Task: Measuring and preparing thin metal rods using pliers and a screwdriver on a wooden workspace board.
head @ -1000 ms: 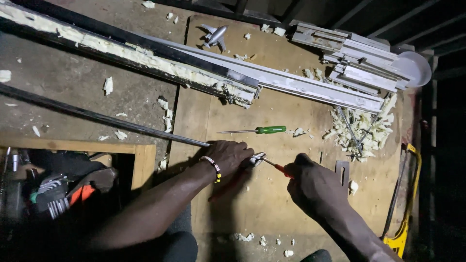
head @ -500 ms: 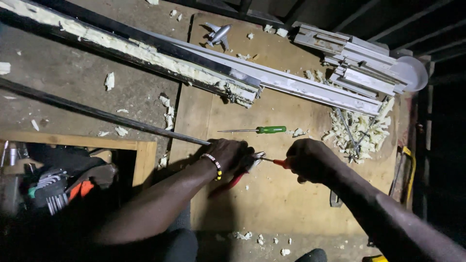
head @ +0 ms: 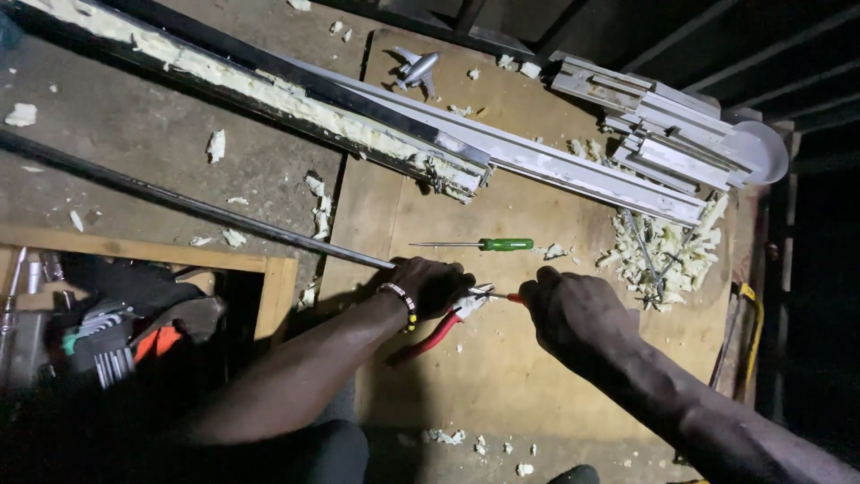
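Plywood bench, red-handled pliers, shiny jaws, hands gripping

A person's left hand closes around red-handled pliers on a plywood tabletop, while the right hand grips a small red-tipped tool meeting the pliers' nose. A green-handled screwdriver lies just beyond. Foam-crusted metal rails cross the top; foam scraps pile at right.

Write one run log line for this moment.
left hand: grips red-handled pliers | right hand: at pliers' tip | green screwdriver: lying apart
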